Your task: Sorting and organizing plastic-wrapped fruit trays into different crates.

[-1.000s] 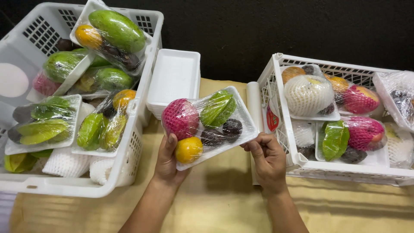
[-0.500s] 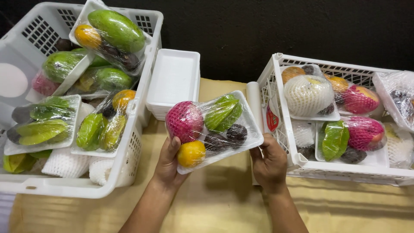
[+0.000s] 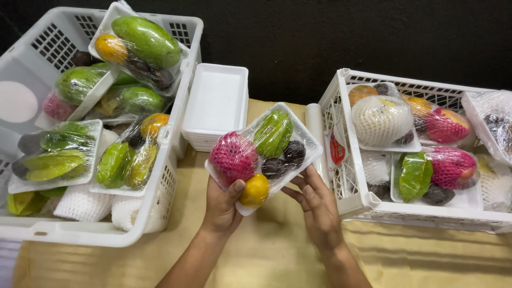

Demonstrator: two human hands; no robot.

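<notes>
A white crate [image 3: 176,176] of wrapped fruit trays sits at left, beside stacked foam trays [image 3: 216,104]. The left hand [image 3: 221,205] grips the wrapped fruit tray [image 3: 264,152] from beneath, thumb on its near edge. The right hand [image 3: 317,205] supports its right underside, fingers spread flat. The tray is held tilted above the tan surface [image 3: 266,256], between the crates. Another crate [image 3: 346,197] stands at right.

A white basket [image 3: 176,176] on the left holds wrapped fruit trays (green mangoes, starfruit, oranges). A stack of empty white foam trays [image 3: 216,104] sits at centre far. Another white basket [image 3: 341,176] stands right, likewise filled.
</notes>
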